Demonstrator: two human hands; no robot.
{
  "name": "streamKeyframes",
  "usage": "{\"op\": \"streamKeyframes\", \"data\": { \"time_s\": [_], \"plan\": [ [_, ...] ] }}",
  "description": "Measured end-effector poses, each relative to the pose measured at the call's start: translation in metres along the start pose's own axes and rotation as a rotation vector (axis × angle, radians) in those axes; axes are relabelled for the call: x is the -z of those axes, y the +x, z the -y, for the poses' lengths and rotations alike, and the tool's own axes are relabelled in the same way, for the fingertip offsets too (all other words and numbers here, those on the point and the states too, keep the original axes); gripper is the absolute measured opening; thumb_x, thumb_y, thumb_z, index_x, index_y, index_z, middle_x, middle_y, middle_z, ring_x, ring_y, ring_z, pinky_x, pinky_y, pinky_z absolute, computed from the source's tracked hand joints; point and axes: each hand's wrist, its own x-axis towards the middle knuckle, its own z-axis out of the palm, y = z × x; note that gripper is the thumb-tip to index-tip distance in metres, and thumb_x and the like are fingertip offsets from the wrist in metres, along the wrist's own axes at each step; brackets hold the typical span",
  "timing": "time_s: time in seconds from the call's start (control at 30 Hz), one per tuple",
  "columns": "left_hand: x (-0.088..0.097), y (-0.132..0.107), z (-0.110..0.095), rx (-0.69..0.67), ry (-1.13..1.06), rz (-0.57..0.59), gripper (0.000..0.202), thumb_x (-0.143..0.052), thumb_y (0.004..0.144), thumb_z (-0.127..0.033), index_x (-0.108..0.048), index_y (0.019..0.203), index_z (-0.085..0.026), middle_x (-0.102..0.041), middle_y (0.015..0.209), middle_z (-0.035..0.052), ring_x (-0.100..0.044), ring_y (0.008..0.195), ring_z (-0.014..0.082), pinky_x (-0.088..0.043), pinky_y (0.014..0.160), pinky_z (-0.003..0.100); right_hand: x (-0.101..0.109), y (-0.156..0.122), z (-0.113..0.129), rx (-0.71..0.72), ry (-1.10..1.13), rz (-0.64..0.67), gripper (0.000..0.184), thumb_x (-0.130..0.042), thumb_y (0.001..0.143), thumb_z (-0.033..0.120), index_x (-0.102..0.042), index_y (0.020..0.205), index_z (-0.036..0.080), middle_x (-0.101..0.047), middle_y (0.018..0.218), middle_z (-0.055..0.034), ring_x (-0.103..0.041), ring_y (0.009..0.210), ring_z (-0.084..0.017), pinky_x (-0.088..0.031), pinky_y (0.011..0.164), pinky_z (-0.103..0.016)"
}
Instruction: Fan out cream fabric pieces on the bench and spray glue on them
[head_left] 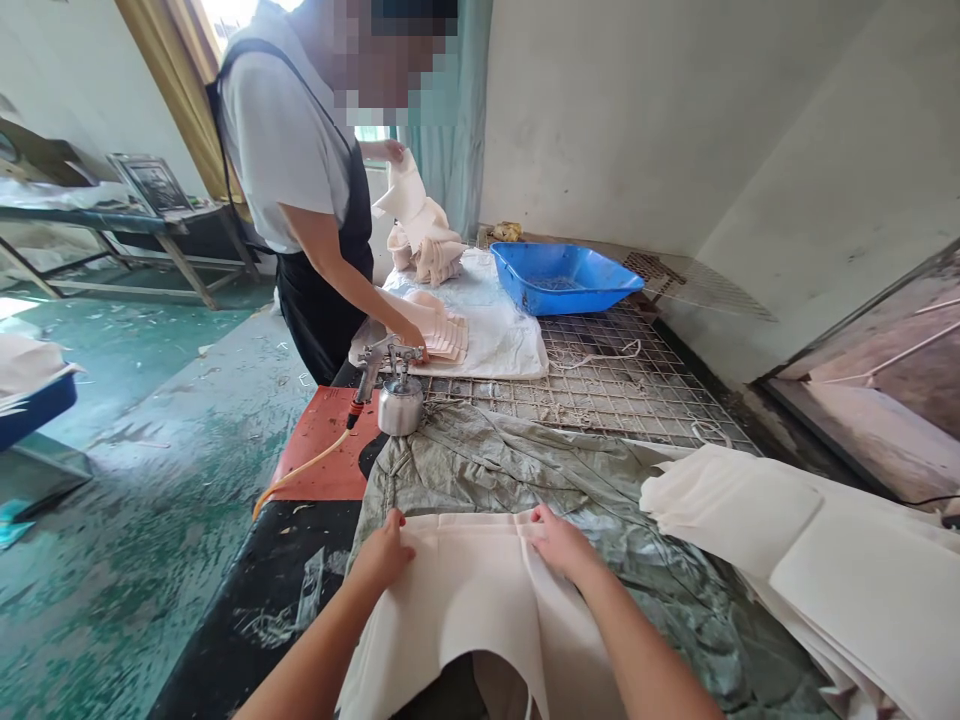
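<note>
A cream fabric piece (472, 590) with a curved cut-out at its near side lies in front of me on a wrinkled grey-green cloth (480, 455). My left hand (388, 548) pinches its far left corner. At the far right, my right hand (559, 540) grips the top edge, thumb and fingers closed on it. Between the hands the far edge runs nearly straight, and the right part of the fabric folds downward. Beyond the left hand a metal spray gun (400, 405) with a round cup stands on the table.
Cream fabric pieces (847, 560) are stacked at the right. A co-worker (300, 180) in a dark apron handles a fanned stack (439, 330) on a white cloth (517, 350). A blue tray (566, 280) rests on wire mesh (622, 370). An orange hose (300, 475) crosses a red sheet (319, 440).
</note>
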Motion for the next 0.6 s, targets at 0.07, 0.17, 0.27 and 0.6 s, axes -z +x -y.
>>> {"op": "streamKeyframes", "data": {
  "time_s": [0.07,0.17,0.27,0.6],
  "plan": [
    [0.000,-0.003,-0.003,-0.021,0.010,-0.031,0.038,-0.052,0.073,-0.015,-0.045,0.111,-0.016,-0.064,0.096,0.0078,-0.062,0.085,0.0200,-0.043,0.073,0.028,0.000,-0.003,0.002,-0.004,-0.028,-0.057,0.025,-0.055,0.076,0.013,-0.054,0.100,0.020,-0.063,0.099,-0.0062,-0.057,0.094,-0.022,-0.036,0.074,-0.027],
    [-0.001,-0.013,-0.010,-0.130,0.057,-0.120,0.045,-0.048,0.073,-0.006,-0.048,0.117,-0.019,-0.053,0.124,0.0112,-0.051,0.111,0.0229,-0.037,0.091,0.034,-0.002,-0.010,0.004,0.003,-0.067,-0.136,0.018,-0.052,0.080,0.014,-0.058,0.096,0.019,-0.059,0.107,-0.0091,-0.053,0.103,-0.024,-0.036,0.082,-0.029],
    [-0.003,-0.023,-0.019,-0.399,0.189,-0.124,0.045,-0.044,0.077,-0.005,-0.055,0.116,-0.024,-0.048,0.133,0.0094,-0.044,0.120,0.0262,-0.033,0.097,0.040,-0.008,-0.019,0.005,0.031,-0.069,-0.113,0.022,-0.043,0.084,0.012,-0.062,0.092,0.021,-0.063,0.101,-0.0055,-0.058,0.093,-0.019,-0.040,0.076,-0.026],
    [-0.003,-0.017,-0.027,-0.510,0.275,0.012,0.035,-0.032,0.086,-0.017,-0.060,0.106,-0.021,-0.062,0.104,0.0085,-0.056,0.100,0.0226,-0.043,0.085,0.037,-0.016,-0.043,0.005,0.107,-0.093,-0.052,0.046,-0.041,0.083,0.010,-0.051,0.126,0.022,-0.050,0.132,-0.0069,-0.046,0.119,-0.023,-0.035,0.097,-0.034]
  ]
}}
